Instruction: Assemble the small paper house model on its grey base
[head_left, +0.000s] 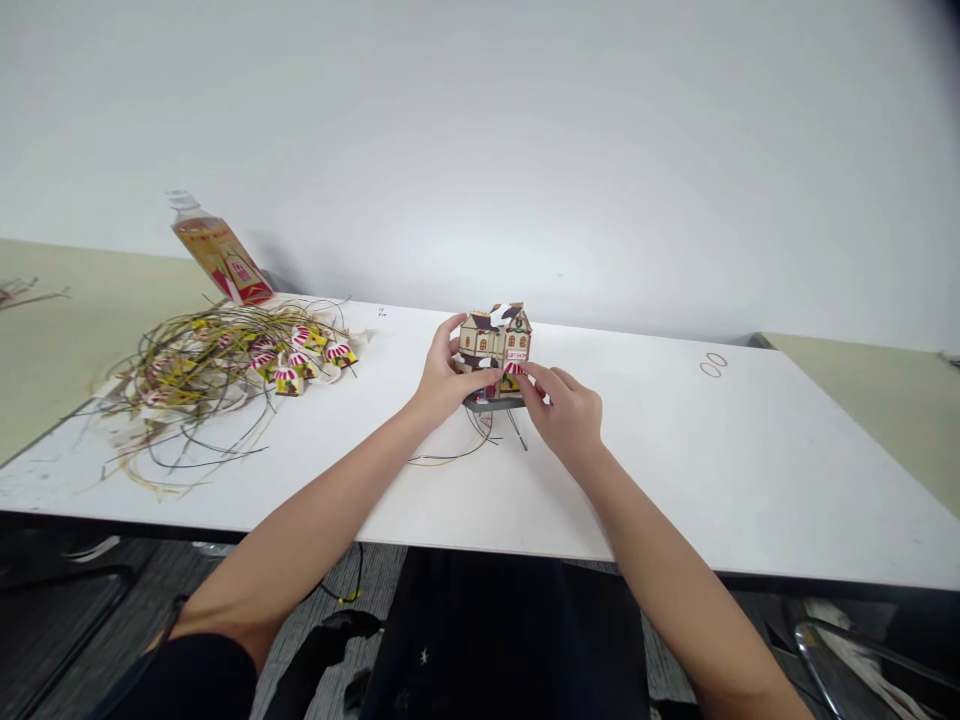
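A small cardboard model house (pixel 496 345) with brown roofs, windows and a red-and-white awning stands on a grey base in the middle of the white table (pixel 750 480). My left hand (pixel 444 376) grips its left side, thumb across the front. My right hand (pixel 564 408) touches the lower right front of the model with its fingertips. A few thin dark strips (pixel 480 432) lie on the table just under and in front of the model.
A heap of thin leftover strips and small striped awning pieces (pixel 225 365) covers the table's left part. A bottle with an orange label (pixel 217 250) leans behind it. Two small rings (pixel 713 365) lie at the right. The wall runs along the table's far edge.
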